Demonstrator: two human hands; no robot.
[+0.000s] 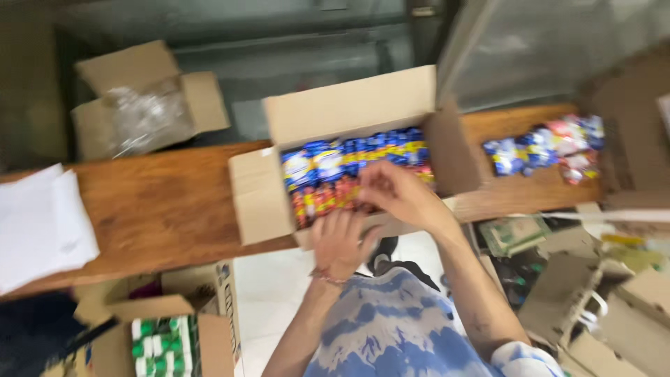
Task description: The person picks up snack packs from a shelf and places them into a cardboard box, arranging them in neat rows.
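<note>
Both hands reach into an open cardboard box on the wooden desk: left hand flat at the near edge, fingers spread; right hand curled over the packets. Motion blur hides whether either grips anything. Blue, yellow and red packets fill the box in rows; more packets lie loose at right.

matt cardboard box — glossy packets, wooden bench.
</note>
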